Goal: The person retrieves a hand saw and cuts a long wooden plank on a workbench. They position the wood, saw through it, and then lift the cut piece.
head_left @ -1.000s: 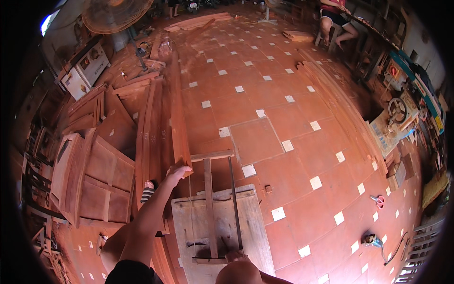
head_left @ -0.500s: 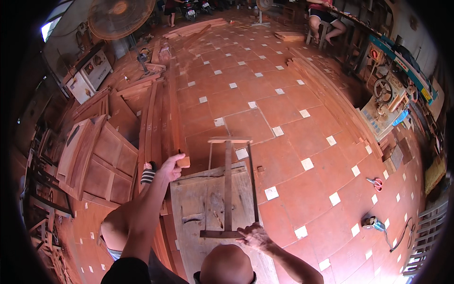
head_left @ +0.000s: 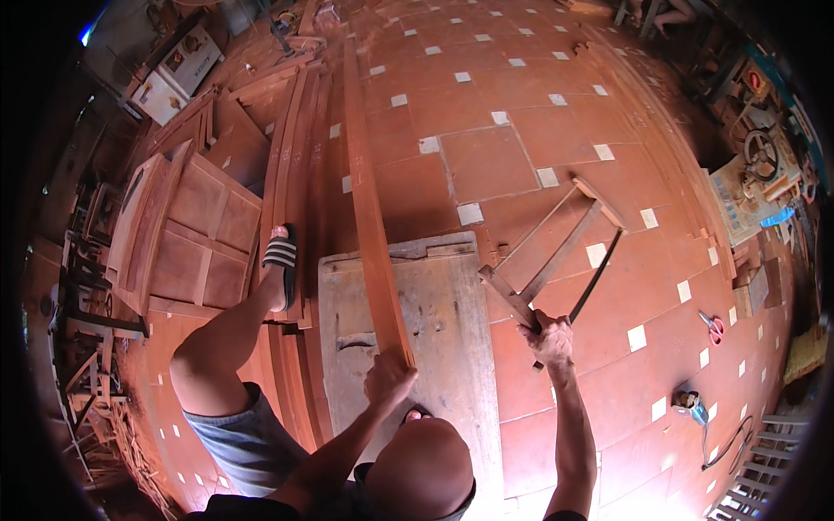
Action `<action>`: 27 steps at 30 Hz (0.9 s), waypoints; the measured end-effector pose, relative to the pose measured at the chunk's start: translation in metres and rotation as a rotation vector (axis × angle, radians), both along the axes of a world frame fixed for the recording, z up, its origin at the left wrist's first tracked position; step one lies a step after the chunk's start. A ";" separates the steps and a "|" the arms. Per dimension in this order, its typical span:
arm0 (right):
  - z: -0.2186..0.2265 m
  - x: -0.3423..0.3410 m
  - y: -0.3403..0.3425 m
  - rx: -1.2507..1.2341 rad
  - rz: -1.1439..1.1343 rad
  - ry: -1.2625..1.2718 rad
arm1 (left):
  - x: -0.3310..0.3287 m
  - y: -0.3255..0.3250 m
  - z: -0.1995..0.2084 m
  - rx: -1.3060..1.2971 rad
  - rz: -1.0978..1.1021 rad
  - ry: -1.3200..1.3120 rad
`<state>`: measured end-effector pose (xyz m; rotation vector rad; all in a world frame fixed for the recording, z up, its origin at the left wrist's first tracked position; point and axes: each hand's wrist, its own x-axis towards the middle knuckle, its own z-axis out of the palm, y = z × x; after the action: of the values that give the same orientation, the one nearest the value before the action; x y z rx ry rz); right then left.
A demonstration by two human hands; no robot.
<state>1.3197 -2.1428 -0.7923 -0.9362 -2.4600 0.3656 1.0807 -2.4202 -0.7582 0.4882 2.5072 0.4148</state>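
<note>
Left hand (head_left: 388, 379): grip closed on long plank (head_left: 369, 208) end, plank running toward 12 o'clock.
Right hand (head_left: 547, 337): grip closed on frame saw (head_left: 556, 252) handle, at 3 o'clock.
Advice: press plank flat on tabletop (head_left: 452, 347) before sawing.

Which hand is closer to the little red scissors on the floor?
The right hand, gripping the wooden frame saw, is nearer the red-handled scissors. The left hand holds the long wooden plank, farther away.
</note>
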 end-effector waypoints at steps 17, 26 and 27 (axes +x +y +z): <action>0.043 -0.112 0.052 -0.283 0.046 -0.192 | -0.023 0.037 -0.047 0.124 0.299 0.175; 0.015 -0.183 0.106 -0.168 0.344 -0.567 | -0.020 0.028 -0.113 0.141 0.151 0.336; 0.031 -0.222 0.096 -0.384 0.381 -0.729 | -0.027 0.005 -0.126 0.152 0.187 0.385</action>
<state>1.0975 -2.0464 -0.7609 -0.8366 -3.3364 0.7551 1.0541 -2.4152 -0.8844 0.4246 2.9213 0.6385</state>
